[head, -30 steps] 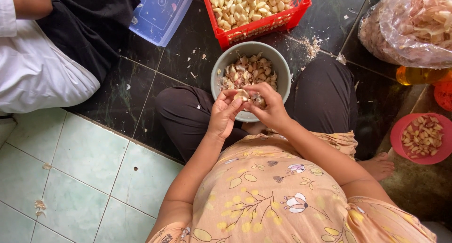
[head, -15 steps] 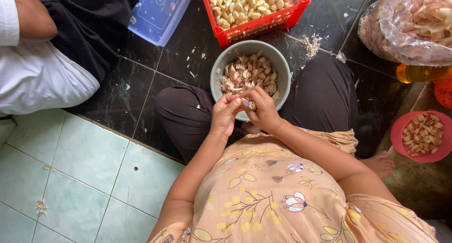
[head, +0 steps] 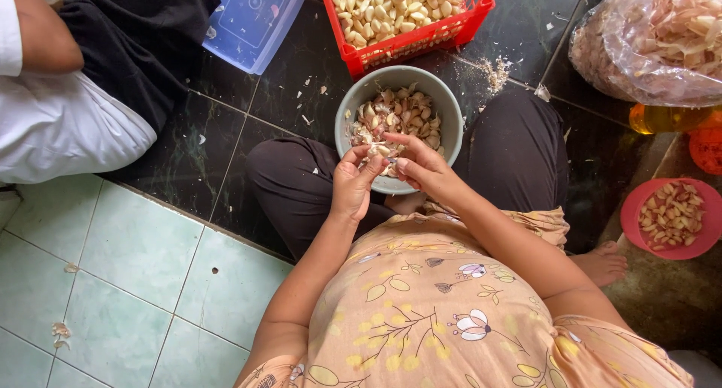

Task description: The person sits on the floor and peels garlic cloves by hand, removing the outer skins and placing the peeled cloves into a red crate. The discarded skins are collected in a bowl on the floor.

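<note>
Slowly Peel the Garlic Over the Bowl

Right now a small garlic clove point(head: 382, 152) sits between both hands, just above the near rim of the grey bowl point(head: 350, 102). The left hand point(head: 352, 183) pinches the clove with thumb and fingertips. The right hand point(head: 423, 168) is closed on it from the other side, with its fingers curled in. The clove is mostly hidden by the fingers, so I cannot tell how much skin is on it.

To do this well, I think it helps to hold the clove still with one hand and pull the thin skin with the other. Keep both hands over the bowl, so bits of skin drop in and not on the lap. Pull softly, so the clove does not slip and fall.

The bowl rests between the person's knees and is full of cloves with skin on them. Past it stands a red basket point(head: 472, 21) of pale, clean cloves. Some skin crumbs point(head: 492, 71) lie on the dark floor point(head: 226, 151) near the basket. A blue plastic lid point(head: 252, 19) lies to the left. A clear bag point(head: 654, 38) of garlic skins sits far right, and a small red bowl point(head: 630, 221) of cloves is below it. Another person in white clothes point(head: 64, 128) sits at the left.
</note>
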